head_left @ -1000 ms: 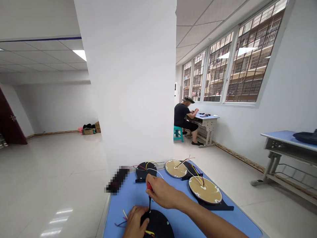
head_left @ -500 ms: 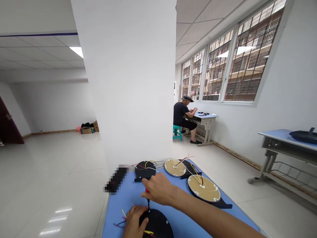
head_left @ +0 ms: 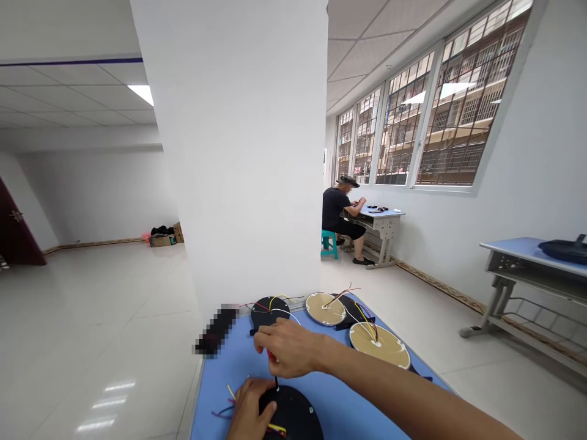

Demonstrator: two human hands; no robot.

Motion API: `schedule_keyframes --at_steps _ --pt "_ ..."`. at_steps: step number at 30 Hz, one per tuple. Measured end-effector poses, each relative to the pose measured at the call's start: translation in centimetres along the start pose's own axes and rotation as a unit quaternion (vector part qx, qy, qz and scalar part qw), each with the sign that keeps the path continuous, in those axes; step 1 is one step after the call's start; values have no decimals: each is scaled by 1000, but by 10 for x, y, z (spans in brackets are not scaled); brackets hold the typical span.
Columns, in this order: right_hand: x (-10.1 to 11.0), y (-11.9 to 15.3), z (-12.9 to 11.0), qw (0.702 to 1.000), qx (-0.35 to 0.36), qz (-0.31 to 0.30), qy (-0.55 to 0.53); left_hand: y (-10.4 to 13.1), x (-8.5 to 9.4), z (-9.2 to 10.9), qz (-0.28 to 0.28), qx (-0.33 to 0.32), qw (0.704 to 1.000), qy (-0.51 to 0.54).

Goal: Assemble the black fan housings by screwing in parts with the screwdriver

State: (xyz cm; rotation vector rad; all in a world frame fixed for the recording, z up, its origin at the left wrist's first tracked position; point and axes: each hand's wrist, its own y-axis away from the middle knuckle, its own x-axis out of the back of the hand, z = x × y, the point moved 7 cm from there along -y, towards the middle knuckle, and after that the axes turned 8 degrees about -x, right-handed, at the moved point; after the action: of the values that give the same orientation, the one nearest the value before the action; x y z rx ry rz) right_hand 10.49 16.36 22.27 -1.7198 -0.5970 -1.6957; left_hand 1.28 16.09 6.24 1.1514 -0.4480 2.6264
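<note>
My right hand (head_left: 291, 348) is closed around the red handle of a screwdriver (head_left: 276, 382), whose dark shaft points down. The tip meets a screw near the far rim of a black round plate (head_left: 298, 406) at the table's front. My left hand (head_left: 252, 406) lies on the plate's left side, thumb and fingers spread over it. Yellow wires (head_left: 277, 429) show beside the thumb, and several coloured wire ends stick out left of the hand. The plate's near part is cut off by the frame.
On the blue table (head_left: 220, 376) lie another black disc (head_left: 263, 311), a tan disc (head_left: 324, 308) and a second tan disc (head_left: 383, 347), all with wires. A blurred dark object (head_left: 217, 330) is at the left edge. A person (head_left: 339, 211) sits at a far desk.
My right hand has turned slightly on the screwdriver and shifted a little, its forearm lower. The left hand stays on the black plate.
</note>
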Motion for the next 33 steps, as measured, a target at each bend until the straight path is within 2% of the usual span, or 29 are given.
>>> schedule_keyframes --at_steps 5,9,13,18,22,27,33 --pt "2 -1 3 1000 -26 11 -11 -4 8 15 -10 41 999 -27" --pt "4 0 -3 999 13 4 -29 -10 10 20 -4 52 998 -46" --pt "4 0 2 999 -30 1 -27 -14 10 24 1 44 997 -63" --pt "4 1 -2 999 10 8 -50 -14 11 27 3 42 994 -102" --pt "4 0 5 997 -29 23 -63 -16 10 34 -9 17 992 -126" --pt "10 8 8 994 -9 38 -104 -17 9 41 -22 -4 987 -161" --pt "24 33 32 979 -85 95 -161 -24 14 46 -47 -14 982 -184"
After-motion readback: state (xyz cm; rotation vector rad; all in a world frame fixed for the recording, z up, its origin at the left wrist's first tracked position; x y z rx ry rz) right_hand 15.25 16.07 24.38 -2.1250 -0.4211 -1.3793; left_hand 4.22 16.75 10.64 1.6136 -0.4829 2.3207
